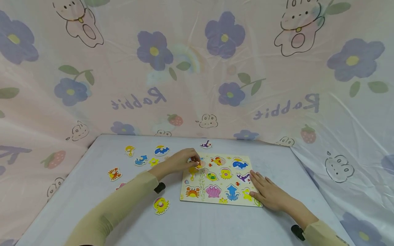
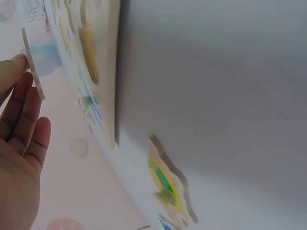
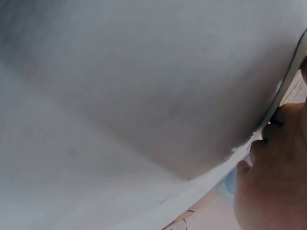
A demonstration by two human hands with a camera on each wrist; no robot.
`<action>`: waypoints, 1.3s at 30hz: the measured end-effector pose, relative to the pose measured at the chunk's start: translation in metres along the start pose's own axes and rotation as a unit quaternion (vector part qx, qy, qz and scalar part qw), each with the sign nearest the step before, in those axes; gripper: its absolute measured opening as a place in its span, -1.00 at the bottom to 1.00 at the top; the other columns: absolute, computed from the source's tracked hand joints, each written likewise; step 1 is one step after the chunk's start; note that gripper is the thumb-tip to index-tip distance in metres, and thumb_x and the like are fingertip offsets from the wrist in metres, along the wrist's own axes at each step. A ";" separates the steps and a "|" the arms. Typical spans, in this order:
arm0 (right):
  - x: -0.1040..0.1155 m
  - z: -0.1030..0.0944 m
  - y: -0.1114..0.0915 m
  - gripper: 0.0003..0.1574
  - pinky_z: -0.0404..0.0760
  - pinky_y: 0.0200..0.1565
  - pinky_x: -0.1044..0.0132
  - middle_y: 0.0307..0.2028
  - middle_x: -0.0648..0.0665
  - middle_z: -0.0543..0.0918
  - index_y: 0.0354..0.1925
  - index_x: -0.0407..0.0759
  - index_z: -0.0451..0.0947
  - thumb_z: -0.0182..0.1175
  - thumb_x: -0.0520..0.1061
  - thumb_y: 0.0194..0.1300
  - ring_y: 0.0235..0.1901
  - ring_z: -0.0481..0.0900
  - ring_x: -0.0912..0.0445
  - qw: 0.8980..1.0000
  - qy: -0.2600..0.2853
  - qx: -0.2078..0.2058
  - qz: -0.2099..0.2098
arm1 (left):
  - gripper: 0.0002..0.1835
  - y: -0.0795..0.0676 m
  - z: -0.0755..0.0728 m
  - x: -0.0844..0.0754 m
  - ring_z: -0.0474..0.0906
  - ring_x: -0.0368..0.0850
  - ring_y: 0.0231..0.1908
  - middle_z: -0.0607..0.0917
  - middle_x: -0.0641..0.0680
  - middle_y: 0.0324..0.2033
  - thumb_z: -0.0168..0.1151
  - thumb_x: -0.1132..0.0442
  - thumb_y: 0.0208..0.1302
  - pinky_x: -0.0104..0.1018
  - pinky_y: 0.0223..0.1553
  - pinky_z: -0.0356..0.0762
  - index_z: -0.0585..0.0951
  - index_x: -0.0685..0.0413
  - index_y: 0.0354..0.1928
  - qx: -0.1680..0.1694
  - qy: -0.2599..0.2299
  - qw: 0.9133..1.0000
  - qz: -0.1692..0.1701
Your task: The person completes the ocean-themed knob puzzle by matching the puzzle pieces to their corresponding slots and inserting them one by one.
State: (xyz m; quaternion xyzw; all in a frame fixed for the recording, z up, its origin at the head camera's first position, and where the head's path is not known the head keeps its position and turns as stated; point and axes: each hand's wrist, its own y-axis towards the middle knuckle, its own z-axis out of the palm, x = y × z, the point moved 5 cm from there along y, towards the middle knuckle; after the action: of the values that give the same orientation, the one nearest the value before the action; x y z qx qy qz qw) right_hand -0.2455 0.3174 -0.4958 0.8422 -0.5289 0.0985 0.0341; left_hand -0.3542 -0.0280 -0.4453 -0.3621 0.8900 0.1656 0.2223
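A wooden puzzle board [image 1: 223,187] printed with sea animals lies on the table. Over its upper left corner, my left hand [image 1: 176,163] pinches a thin flat puzzle piece [image 2: 35,72] between thumb and fingers. The left wrist view shows that piece edge-on, so its picture is hidden. Fingers spread and mostly straight, my right hand [image 1: 272,194] rests along the board's right edge. Close to the board's left side, a turtle piece [image 2: 166,184] with a knob shows in the left wrist view.
Loose pieces lie left of the board: a seahorse [image 1: 129,150], whale [image 1: 161,150], squid [image 1: 141,160], starfish [image 1: 154,162], crab [image 1: 115,174] and octopus [image 1: 161,205]. My left sleeve partly covers a pink piece [image 1: 121,185]. Behind the board lies a purple dolphin piece [image 1: 206,144]. Printed curtains surround the table.
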 end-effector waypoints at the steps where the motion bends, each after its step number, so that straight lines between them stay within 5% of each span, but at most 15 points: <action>1: 0.000 0.000 0.000 -0.01 0.06 0.48 -0.33 0.62 -0.30 0.04 0.60 -0.34 0.05 -0.04 0.31 0.60 0.57 0.02 -0.31 1.000 0.001 0.001 0.001 | -0.87 0.003 0.001 -0.001 0.55 -0.23 -0.12 0.65 -0.12 -0.14 0.33 0.21 0.47 -0.29 0.02 0.60 0.70 -0.01 -0.02 0.002 0.001 1.000 -0.001; 16: -0.001 0.001 0.001 0.01 0.07 0.47 -0.33 0.62 -0.30 0.05 0.60 -0.33 0.06 -0.05 0.34 0.59 0.57 0.03 -0.30 1.000 -0.002 0.001 0.001 | -0.88 0.042 0.022 -0.013 0.56 -0.21 -0.09 0.65 -0.08 -0.12 0.33 0.20 0.47 -0.38 0.03 0.57 0.71 -0.01 -0.03 0.013 0.054 0.998 0.016; 24: -0.001 0.000 0.001 0.00 0.07 0.48 -0.32 0.62 -0.29 0.05 0.60 -0.32 0.06 -0.05 0.34 0.59 0.57 0.03 -0.30 1.000 -0.003 0.002 0.002 | -0.89 0.057 0.030 -0.015 0.52 -0.28 -0.15 0.61 -0.11 -0.13 0.26 0.20 0.52 -0.45 -0.03 0.54 0.70 -0.01 -0.03 0.018 0.037 0.999 -0.009; 39: -0.001 0.002 0.002 0.00 0.07 0.48 -0.32 0.62 -0.28 0.04 0.61 -0.31 0.06 -0.07 0.35 0.60 0.57 0.02 -0.29 1.000 -0.002 0.003 0.001 | -0.84 0.085 0.051 -0.014 0.51 -0.32 -0.17 0.61 -0.14 -0.14 0.23 0.14 0.55 -0.48 -0.06 0.52 0.69 -0.02 0.02 0.028 0.054 0.998 0.010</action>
State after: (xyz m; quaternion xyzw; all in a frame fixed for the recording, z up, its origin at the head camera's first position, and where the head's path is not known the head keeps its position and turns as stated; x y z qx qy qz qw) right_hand -0.2477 0.3173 -0.4978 0.8422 -0.5292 0.0985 0.0306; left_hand -0.3923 0.0607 -0.4700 -0.3554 0.9085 0.1227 0.1823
